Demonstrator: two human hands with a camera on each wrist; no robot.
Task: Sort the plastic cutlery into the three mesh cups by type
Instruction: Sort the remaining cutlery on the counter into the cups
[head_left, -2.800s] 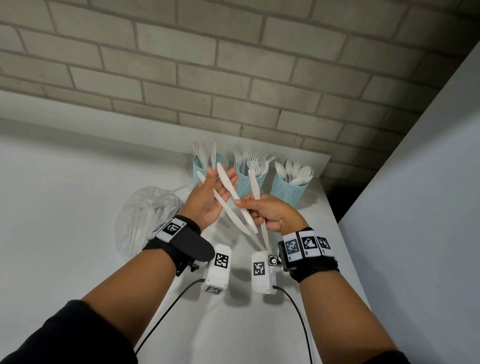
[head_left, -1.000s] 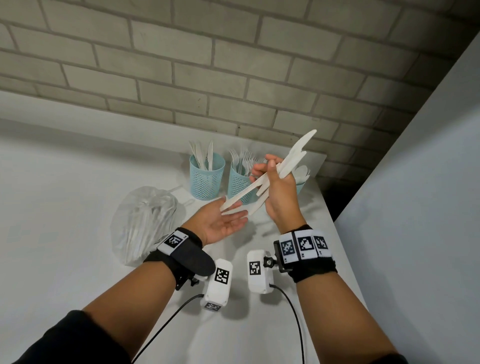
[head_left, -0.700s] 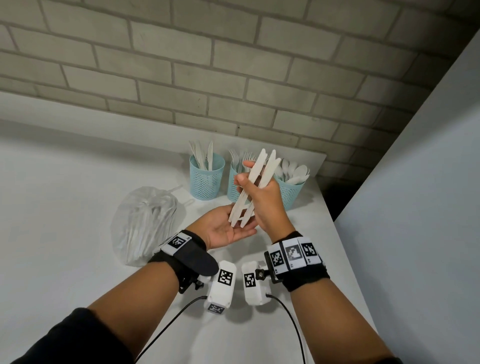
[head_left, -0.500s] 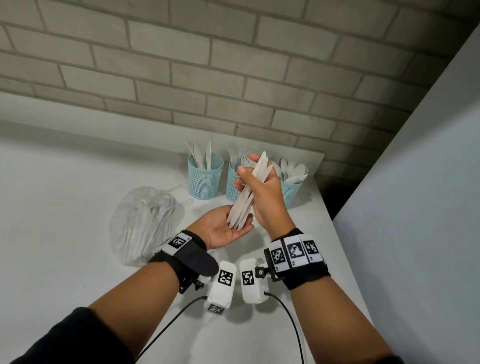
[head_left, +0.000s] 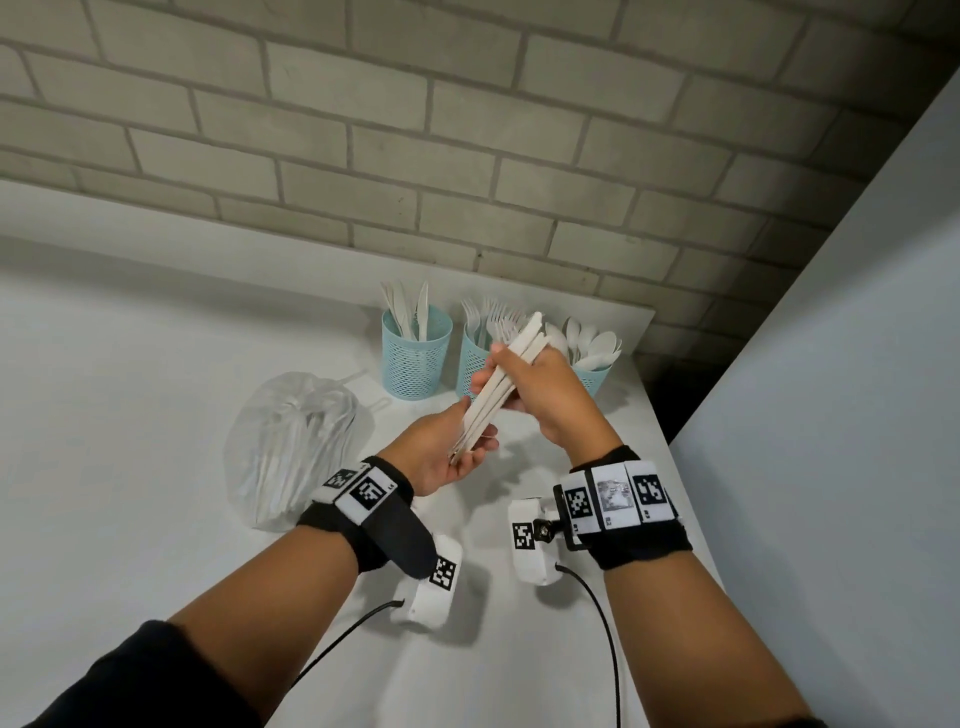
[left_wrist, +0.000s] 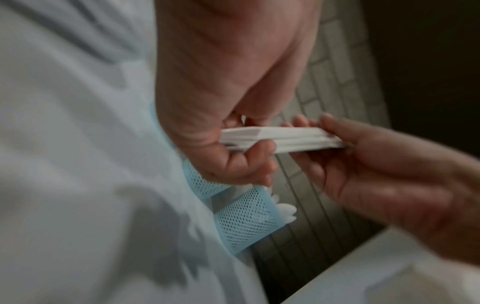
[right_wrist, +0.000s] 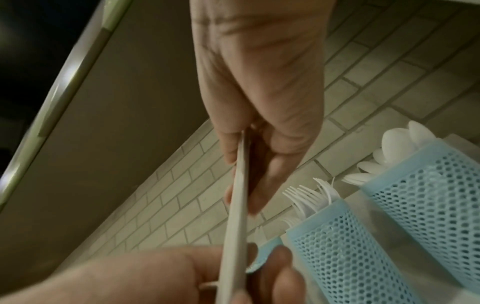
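My right hand (head_left: 545, 400) grips a bundle of white plastic knives (head_left: 501, 387) near its upper half, tilted up toward the cups. The bundle's lower ends sit in my left hand (head_left: 447, 460), palm up, with thumb and fingers curled loosely round them. In the left wrist view the knives (left_wrist: 283, 137) lie stacked flat between both hands. Three blue mesh cups stand at the back: the knife cup (head_left: 415, 364) on the left, the fork cup (head_left: 470, 366) in the middle, half hidden by my right hand, and the spoon cup (head_left: 595, 379) on the right.
A clear plastic bag (head_left: 291, 447) with more white cutlery lies left of my left hand. A brick wall rises behind the cups. The table's right edge (head_left: 675, 467) runs close to my right wrist, with a grey panel beyond it.
My right hand took the knives from the left, swung them upright and squared them into one tight bundle. My left palm stayed under their ends and now curls round them.
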